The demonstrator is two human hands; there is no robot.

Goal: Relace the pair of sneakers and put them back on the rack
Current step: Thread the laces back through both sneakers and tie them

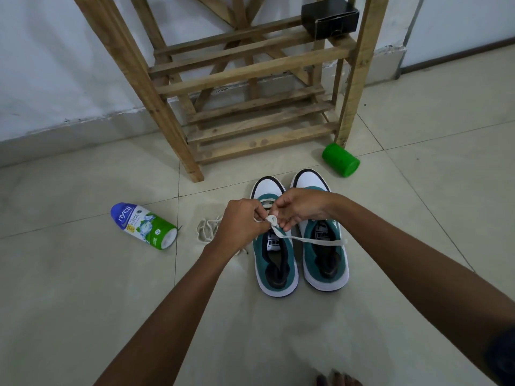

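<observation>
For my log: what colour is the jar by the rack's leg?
Green jar, clearest in the head view.

Home, I think: corner of room by my shoe rack. Pale tiled floor [418, 218] under me, white painted wall [55, 79] scuffed along base. Rough wooden slatted rack [250, 68] against wall, black box [330, 18] on its shelf. Powder bottle [145, 225], green jar [340, 160] lying on tiles.

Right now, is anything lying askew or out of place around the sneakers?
Yes. A powder bottle and a green jar both lie tipped on their sides on the floor tiles, and a loose lace sits in a tangle left of the left sneaker. Nothing looks spilled. Both hands pinch the other lace.
</observation>
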